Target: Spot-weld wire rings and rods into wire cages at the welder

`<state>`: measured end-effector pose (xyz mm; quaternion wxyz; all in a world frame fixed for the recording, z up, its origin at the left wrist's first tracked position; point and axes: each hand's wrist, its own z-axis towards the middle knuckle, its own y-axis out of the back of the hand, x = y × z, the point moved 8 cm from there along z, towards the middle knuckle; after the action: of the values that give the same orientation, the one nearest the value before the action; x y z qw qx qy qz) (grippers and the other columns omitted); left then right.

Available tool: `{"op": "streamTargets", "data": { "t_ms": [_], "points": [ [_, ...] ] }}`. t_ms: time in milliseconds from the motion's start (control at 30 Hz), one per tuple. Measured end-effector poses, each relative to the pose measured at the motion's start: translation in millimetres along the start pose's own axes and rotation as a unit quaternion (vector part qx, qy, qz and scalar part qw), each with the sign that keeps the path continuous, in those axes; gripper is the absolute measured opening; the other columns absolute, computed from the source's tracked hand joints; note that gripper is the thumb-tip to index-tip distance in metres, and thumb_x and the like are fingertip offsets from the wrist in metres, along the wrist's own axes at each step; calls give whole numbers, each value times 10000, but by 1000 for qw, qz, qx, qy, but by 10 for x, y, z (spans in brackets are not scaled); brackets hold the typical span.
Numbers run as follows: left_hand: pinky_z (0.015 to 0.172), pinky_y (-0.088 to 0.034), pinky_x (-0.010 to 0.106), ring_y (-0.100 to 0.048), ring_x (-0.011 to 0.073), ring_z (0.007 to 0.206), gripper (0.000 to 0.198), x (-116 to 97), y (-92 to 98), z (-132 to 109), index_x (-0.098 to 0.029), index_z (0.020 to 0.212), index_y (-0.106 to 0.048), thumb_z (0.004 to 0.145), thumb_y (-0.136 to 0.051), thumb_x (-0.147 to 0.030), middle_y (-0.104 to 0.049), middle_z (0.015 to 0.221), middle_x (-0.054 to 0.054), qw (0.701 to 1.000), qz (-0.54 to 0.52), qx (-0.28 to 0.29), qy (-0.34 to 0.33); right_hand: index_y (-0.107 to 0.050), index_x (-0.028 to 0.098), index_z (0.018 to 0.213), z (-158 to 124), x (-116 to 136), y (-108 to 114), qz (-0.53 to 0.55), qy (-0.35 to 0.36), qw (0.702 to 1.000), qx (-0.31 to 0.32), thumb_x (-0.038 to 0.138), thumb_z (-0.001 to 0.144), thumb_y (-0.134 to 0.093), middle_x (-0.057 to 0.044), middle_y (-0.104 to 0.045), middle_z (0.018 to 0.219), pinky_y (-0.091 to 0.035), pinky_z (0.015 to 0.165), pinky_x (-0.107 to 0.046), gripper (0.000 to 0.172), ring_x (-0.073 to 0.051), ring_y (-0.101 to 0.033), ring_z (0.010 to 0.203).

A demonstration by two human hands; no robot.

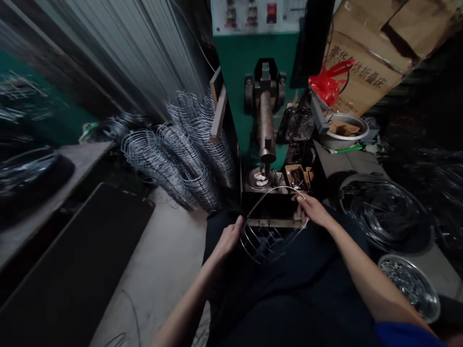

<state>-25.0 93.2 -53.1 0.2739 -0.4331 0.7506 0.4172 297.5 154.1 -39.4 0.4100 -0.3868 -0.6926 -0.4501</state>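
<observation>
Over my lap I hold a round wire frame [274, 188] made of thin metal rings and cross wires. My left hand [231, 236] is closed on its left side, thumb pointing up. My right hand [311, 209] pinches the rim at the upper right. Just beyond the frame stands a green spot-welding machine [231, 96] with a thick metal arm [266, 125] pointing down towards me. The frame's far edge lies in front of the machine's round lower plate [259, 179]. Its lower part is hard to make out against my dark clothing.
Tall stacks of wire frames [177, 166] lean at the left, by a dark board [79, 260]. To my right are a basin of wire rings [385, 212], a bowl of small metal parts [410, 284] and a white basin [343, 137]. Large cardboard boxes [361, 58] stand behind.
</observation>
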Motion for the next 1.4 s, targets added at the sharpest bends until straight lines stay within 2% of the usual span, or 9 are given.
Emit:
{"op": "streamTargets", "data": {
  "t_ms": [167,233,300,367,433,600,767,1033,1400],
  "points": [
    [547,-411,290,-568,212,569,556,29,655,-68,-198,564,-546,854,-429,-659,-559,524,37,981,188,-46,10,-564,152,1160,-105,-167,47,-24,-37,992,119,726,928,-384,19,-588,586,-413,342,-188,644,-136,-555,380],
    [568,-434,282,-589,204,598,514,-174,667,-43,-188,688,-608,910,-379,-592,-593,567,30,975,205,-59,-58,-575,151,1163,-133,-200,-2,-29,-40,988,147,723,934,-384,15,-590,603,-418,345,-184,645,-126,-551,385],
    [657,-478,274,-634,188,709,425,-553,454,67,-182,933,-658,931,-416,-531,-690,770,37,964,187,-68,-175,-579,156,1174,-73,-149,-132,-43,-27,982,182,711,945,-388,25,-574,595,-417,352,-174,630,-116,-545,388],
    [720,-505,257,-669,162,789,429,-911,18,245,-184,1226,-594,900,-540,-458,-717,1057,62,950,152,-4,-274,-579,164,1185,41,-57,-281,-62,-17,974,217,704,953,-386,42,-545,566,-412,357,-164,618,-110,-537,385],
    [730,-510,252,-679,160,790,419,-1151,-348,429,-167,1249,-604,870,-615,-345,-723,1082,80,927,182,10,-327,-578,173,1182,152,42,-358,-78,-14,969,232,696,961,-379,49,-536,559,-407,358,-162,601,-107,-528,381],
    [759,-488,263,-680,179,788,205,-1239,-566,614,-157,937,-726,896,-525,-154,-744,867,73,908,216,-20,-358,-612,183,1130,212,256,-138,-155,39,983,95,576,983,-457,6,-630,679,-486,463,-220,448,-131,-582,439],
    [714,-474,235,-674,158,742,215,-1032,-495,581,-165,977,-708,888,-517,-121,-736,844,56,910,223,-37,-348,-666,177,1204,13,290,-74,-260,150,950,-87,339,1015,-439,-101,-694,1092,-541,847,-326,337,-228,-694,888],
    [717,-469,249,-647,156,731,221,-873,-700,663,-167,916,-662,952,-444,-176,-695,813,64,899,255,-62,-350,-572,250,1375,93,11,-275,-441,48,893,-72,322,1035,-440,-72,-693,1147,-529,818,-277,372,-225,-676,973],
    [719,-454,275,-628,180,761,221,-1369,-332,630,-160,878,-620,958,-418,-198,-654,840,90,868,334,-72,-360,-595,251,1236,268,574,-269,-546,12,837,-45,331,1039,-358,-87,-696,1042,-470,701,-281,318,-239,-675,882]
  ]
}}
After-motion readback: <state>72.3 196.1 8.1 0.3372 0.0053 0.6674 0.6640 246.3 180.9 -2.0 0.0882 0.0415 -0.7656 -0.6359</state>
